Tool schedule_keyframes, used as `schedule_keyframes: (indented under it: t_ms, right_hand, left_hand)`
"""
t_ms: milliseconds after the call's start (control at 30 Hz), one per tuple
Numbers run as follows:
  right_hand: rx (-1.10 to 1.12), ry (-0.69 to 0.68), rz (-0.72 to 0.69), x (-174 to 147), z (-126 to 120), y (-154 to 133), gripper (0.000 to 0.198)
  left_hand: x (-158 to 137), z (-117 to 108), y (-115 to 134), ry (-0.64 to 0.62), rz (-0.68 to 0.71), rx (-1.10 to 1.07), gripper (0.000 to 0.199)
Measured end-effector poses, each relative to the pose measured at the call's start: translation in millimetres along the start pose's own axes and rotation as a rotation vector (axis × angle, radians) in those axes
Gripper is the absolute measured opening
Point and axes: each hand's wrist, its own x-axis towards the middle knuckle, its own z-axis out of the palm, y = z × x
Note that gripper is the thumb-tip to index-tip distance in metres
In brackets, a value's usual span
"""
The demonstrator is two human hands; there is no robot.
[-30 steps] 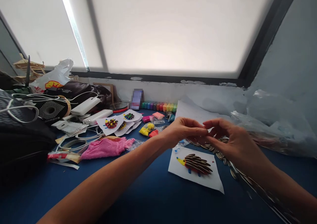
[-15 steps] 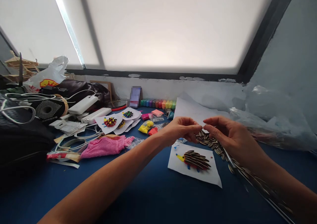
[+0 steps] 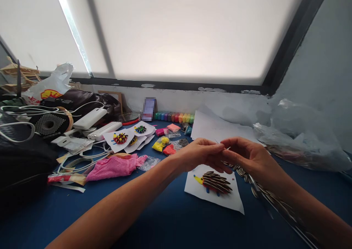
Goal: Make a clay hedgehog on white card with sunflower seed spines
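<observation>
Holding the left hand and the right hand together just right of the frame's centre, with thumbs and index fingers bent inward and fingertips apparently touching. Cannot tell if gripping anything tiny between them. Having directly below, at lower right of centre, a hedgehog figure on a white sheet, laid on the blue tabletop, with yellow snout toward the left and dark striped seeds covering its back. Partly hiding loose seeds behind the right hand and forearm. Facing, near the middle of the frame, a yellow packet beside a red packet, with similar hedgehog cards farther left and a pink cloth below those.
</observation>
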Motion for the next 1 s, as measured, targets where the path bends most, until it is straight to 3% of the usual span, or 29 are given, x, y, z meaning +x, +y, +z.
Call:
schedule_keyframes:
  t_ms: [167, 333, 533, 700, 833, 1000]
  right_hand:
    - [-0.213, 0.11, -0.085, -0.9, 2.0, -1.2, 0.041]
    - [-0.319, 0.161, -0.061, -0.6, -6.2, -0.9, 0.046]
    - [-0.332, 0.123, -0.075, 1.0, -4.1, 1.8, 0.041]
    - [-0.291, 0.125, -0.021, 1.6, -6.3, 8.5, 0.043]
    - [-0.315, 0.061, -0.07, 1.2, -3.9, 8.3, 0.032]
    - [-0.299, 0.15, -0.041, 1.0, -4.5, 5.5, 0.044]
  left_hand:
    - [3.9, 2.2, -3.3, -0.118, 0.006, -0.133, 0.051]
    - [2.1, -3.1, 0.3, -0.09, 0.03, -0.12, 0.055]
    - [0.7, 1.1, -4.6, -0.053, -0.02, -0.069, 0.055]
    - [0.7, -2.0, -2.2, 0.012, 0.021, -0.076, 0.054]
    - [0.3, -3.8, -3.2, -0.016, 0.013, -0.018, 0.056]
    - [1.4, -2.5, -3.4, -0.005, 0.015, -0.048, 0.052]
